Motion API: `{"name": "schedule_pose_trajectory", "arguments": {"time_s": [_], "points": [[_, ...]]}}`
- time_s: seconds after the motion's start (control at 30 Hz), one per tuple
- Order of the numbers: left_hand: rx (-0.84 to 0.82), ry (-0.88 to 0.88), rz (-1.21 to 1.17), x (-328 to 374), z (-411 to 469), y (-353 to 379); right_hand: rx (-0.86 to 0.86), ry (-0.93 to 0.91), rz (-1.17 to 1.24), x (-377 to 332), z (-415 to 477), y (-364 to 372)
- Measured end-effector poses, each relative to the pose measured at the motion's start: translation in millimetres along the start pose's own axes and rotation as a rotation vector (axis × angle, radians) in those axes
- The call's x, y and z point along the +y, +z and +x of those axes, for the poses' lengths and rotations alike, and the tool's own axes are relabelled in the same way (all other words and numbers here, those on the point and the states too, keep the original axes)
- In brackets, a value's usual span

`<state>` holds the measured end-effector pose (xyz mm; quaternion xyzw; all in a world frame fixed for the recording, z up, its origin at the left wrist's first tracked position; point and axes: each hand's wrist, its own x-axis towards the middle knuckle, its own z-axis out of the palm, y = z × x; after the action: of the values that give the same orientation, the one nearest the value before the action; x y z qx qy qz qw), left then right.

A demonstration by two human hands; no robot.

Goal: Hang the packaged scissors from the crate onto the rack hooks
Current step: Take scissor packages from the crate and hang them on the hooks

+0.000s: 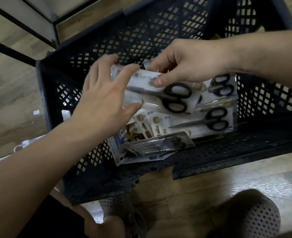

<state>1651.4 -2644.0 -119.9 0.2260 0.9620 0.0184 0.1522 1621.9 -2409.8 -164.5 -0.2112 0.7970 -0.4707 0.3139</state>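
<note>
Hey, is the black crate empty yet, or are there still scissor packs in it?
Not empty: several scissor packs lie in the crate, below the pack that the left hand and right hand hold.

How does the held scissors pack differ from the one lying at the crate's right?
Held pack: lifted, gripped by left hand and right hand; lying pack: untouched in the crate. Held pack's blades partly covered; lying pack's show fully. Both: black-handled scissors.
</note>
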Motion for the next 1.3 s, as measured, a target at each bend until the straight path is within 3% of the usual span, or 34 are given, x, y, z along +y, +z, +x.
{"name": "schedule_pose_trajectory", "arguments": {"time_s": [0.1, 0.23, 0.33, 0.47, 0.6, 0.7, 0.8, 0.9, 0.93, 1.0, 1.07, 1.13, 1.23, 1.3], "points": [[-0.080, 0.069, 0.033, 7, 1, -6, -0.041, 0.028, 0.012, 0, -1, 7], [-0.234, -0.125, -0.180, 10, -7, 0, 0.035, 0.271, 0.004, 24, 4, 7], [-0.244, -0.201, -0.232, 4, -11, -2, -0.094, 0.353, -0.271, 46, -1, 5], [-0.405, -0.364, -0.453, 0, -6, -18, -0.262, 0.293, -0.572, 50, -3, 24], [-0.521, -0.451, -0.861, -2, -1, -40, -0.218, 0.194, -0.966, 58, -3, 49], [-0.610, -0.347, -0.894, 5, 1, -43, -0.122, 0.225, -0.798, 58, -2, 47], [-0.721, -0.271, -0.989, 0, -4, -41, 0.084, 0.270, -0.655, 49, 0, 20], [-0.505, -0.302, -1.244, 7, 4, -47, 0.297, 0.416, -0.463, 46, -1, -9], [-0.424, -0.244, -1.223, 6, 1, -50, 0.368, 0.460, -0.380, 44, -3, -15], [-0.255, -0.093, -0.944, 2, 2, -42, 0.499, 0.497, -0.165, 37, -7, -21], [-0.111, 0.033, -0.461, -6, 1, -31, 0.587, 0.474, 0.006, 30, -9, -23], [0.043, 0.069, -0.256, -10, 1, -23, 0.608, 0.437, 0.120, 22, -8, -19], [0.197, -0.009, -0.341, -4, 1, -20, 0.554, 0.399, 0.280, 19, -6, -11], [0.219, -0.142, -0.559, 3, 1, -23, 0.494, 0.382, 0.361, 21, -6, -7]]}}
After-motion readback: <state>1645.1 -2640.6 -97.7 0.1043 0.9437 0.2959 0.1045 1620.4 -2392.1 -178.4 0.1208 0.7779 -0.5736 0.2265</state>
